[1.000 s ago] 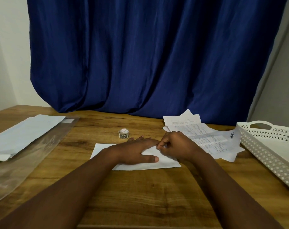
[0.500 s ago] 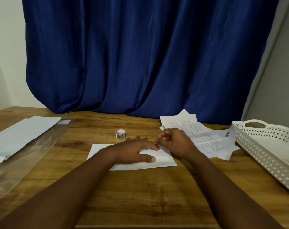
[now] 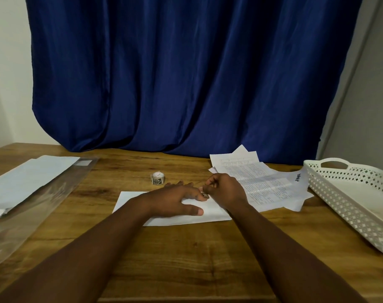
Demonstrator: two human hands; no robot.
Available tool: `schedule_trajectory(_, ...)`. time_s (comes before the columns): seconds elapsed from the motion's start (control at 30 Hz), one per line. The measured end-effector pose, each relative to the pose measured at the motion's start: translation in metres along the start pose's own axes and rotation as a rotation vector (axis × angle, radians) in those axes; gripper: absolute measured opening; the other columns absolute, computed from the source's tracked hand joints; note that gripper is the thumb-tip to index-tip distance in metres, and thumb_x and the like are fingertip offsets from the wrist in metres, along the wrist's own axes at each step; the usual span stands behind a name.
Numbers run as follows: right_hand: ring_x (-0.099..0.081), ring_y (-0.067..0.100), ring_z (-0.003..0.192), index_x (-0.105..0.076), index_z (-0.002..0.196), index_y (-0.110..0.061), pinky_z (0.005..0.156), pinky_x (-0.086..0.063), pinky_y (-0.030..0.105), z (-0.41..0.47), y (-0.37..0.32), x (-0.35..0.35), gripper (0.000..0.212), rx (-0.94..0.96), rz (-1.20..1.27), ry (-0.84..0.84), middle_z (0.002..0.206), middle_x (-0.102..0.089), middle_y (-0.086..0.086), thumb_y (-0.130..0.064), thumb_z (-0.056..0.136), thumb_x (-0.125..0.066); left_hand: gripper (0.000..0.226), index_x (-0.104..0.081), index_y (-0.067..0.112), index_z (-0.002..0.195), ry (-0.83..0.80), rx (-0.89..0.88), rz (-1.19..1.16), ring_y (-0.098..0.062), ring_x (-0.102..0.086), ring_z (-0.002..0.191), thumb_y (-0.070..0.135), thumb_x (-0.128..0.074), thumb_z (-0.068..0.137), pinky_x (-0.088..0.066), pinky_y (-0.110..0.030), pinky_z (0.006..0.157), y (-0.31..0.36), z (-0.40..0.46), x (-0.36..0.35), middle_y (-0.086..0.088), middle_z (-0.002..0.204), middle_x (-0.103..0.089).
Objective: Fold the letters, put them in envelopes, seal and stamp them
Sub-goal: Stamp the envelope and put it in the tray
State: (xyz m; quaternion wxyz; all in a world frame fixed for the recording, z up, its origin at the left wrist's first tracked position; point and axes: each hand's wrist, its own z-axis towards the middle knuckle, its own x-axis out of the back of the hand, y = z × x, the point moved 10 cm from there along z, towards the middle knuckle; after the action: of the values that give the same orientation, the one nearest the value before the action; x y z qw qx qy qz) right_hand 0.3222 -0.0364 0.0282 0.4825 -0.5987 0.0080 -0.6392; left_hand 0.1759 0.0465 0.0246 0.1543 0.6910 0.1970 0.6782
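A white envelope (image 3: 170,212) lies flat on the tabletop (image 3: 186,259), pinned under the left hand (image 3: 175,202), whose fingers are spread straight on it, so that grip is released; the right hand (image 3: 224,191) is curled at the envelope's upper right corner, and a small dark-printed piece, judged to be a stamp (image 3: 205,195), is pinched between its fingertips and the paper; that grip is judged to be grasping the stamp, though the piece is small and partly hidden.

From here the stamp could be set crooked or over the edge of the envelope, if the envelope were allowed to slide under the left hand; it could also cling to a fingertip and be lifted off again, should the pinch be drawn away before it is pressed down; a corner could be left curled if only one side is rubbed.

The stamp roll (image 3: 157,178) stands just beyond the hands; loose letters (image 3: 265,184) lie fanned to the right, not yet folded; their near edge could be dragged by the right forearm.

The white perforated tray (image 3: 330,189) at the far right shows only a bare floor in the part in view; the clear plastic sleeve (image 3: 22,206) at the left holds a stack of white envelopes (image 3: 26,180), part of which protrudes from its mouth.
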Motion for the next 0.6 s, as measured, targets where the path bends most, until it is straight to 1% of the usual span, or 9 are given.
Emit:
schedule_trajectory(0.07,-0.066,0.012,0.082,-0.071,0.088,-0.028,0.078,-0.055,0.031,0.001,-0.001,-0.001,0.016,0.018,0.005,-0.029,0.082,-0.070,-0.012,-0.043,0.093,-0.072,0.050,-0.057,0.049,0.141,0.017,-0.014,-0.014,-0.027,-0.004,0.161,0.061,-0.066,0.093,-0.011,-0.049,0.127,0.005,-0.002,0.002,0.006,0.171,-0.027)
schedule_trajectory(0.13,-0.066,0.012,0.080,-0.073,0.087,-0.027,0.073,-0.051,0.030,0.001,-0.001,-0.001,0.018,0.042,0.081,-0.091,0.077,-0.069,-0.013,-0.044,0.093,-0.072,0.047,-0.059,0.048,0.137,0.024,-0.011,-0.013,-0.027,-0.010,0.160,0.061,-0.066,0.092,-0.016,-0.049,0.126,0.006,-0.003,0.003,0.011,0.167,-0.034)
schedule_trajectory(0.2,-0.066,0.012,0.082,-0.075,0.089,-0.029,0.072,-0.049,0.028,0.000,0.000,-0.002,0.015,0.062,0.161,-0.181,0.079,-0.071,-0.012,-0.043,0.088,-0.079,0.044,-0.059,0.048,0.133,0.025,0.003,-0.012,-0.027,-0.019,0.158,0.062,-0.067,0.092,-0.022,-0.053,0.126,0.004,-0.003,0.002,0.012,0.160,-0.042)
schedule_trajectory(0.23,-0.066,0.013,0.085,-0.075,0.093,-0.031,0.072,-0.049,0.026,0.000,0.001,-0.002,0.018,0.080,0.170,-0.221,0.084,-0.071,-0.010,-0.043,0.084,-0.083,0.042,-0.058,0.049,0.130,0.028,0.014,-0.010,-0.027,-0.024,0.156,0.063,-0.067,0.091,-0.025,-0.053,0.124,0.001,-0.002,0.002,0.011,0.156,-0.045)
schedule_trajectory(0.3,-0.066,0.013,0.089,-0.075,0.105,-0.031,0.072,-0.048,0.023,-0.003,0.001,-0.002,0.034,0.100,0.165,-0.264,0.093,-0.070,-0.007,-0.047,0.078,-0.088,0.043,-0.057,0.049,0.126,0.039,0.035,0.004,-0.024,-0.036,0.149,0.067,-0.067,0.089,-0.034,-0.051,0.120,-0.004,-0.001,0.003,0.010,0.151,-0.050)
schedule_trajectory(0.37,-0.065,0.013,0.090,-0.075,0.111,-0.030,0.072,-0.046,0.021,-0.003,0.000,-0.002,0.043,0.105,0.158,-0.266,0.095,-0.067,-0.008,-0.049,0.076,-0.088,0.054,-0.053,0.046,0.130,0.052,0.034,0.021,-0.016,-0.047,0.138,0.073,-0.066,0.085,-0.044,-0.047,0.114,-0.005,-0.001,0.005,0.012,0.147,-0.053)
schedule_trajectory(0.43,-0.064,0.012,0.092,-0.076,0.113,-0.029,0.071,-0.044,0.021,-0.004,0.000,-0.001,0.042,0.101,0.162,-0.266,0.096,-0.067,-0.010,-0.050,0.078,-0.087,0.066,-0.050,0.041,0.137,0.079,0.023,0.034,-0.007,-0.053,0.127,0.076,-0.065,0.083,-0.049,-0.042,0.109,-0.004,-0.003,0.012,0.015,0.142,-0.056)
schedule_trajectory(0.53,-0.066,0.011,0.086,-0.079,0.103,-0.030,0.071,-0.048,0.023,-0.006,-0.002,0.001,0.027,0.102,0.213,-0.269,0.092,-0.073,-0.010,-0.052,0.088,-0.076,0.085,-0.049,0.040,0.142,0.160,0.045,0.100,-0.004,-0.054,0.124,0.087,-0.064,0.073,-0.052,-0.039,0.105,-0.011,-0.010,0.029,0.018,0.140,-0.056)
schedule_trajectory(0.6,-0.067,0.011,0.082,-0.080,0.099,-0.031,0.071,-0.052,0.027,-0.010,-0.009,0.003,0.028,0.144,0.195,-0.258,0.088,-0.076,-0.011,-0.056,0.090,-0.072,0.097,-0.046,0.046,0.143,0.171,0.088,0.169,-0.003,-0.051,0.121,0.094,-0.065,0.061,-0.053,-0.037,0.101,-0.019,-0.014,0.033,0.021,0.138,-0.053)
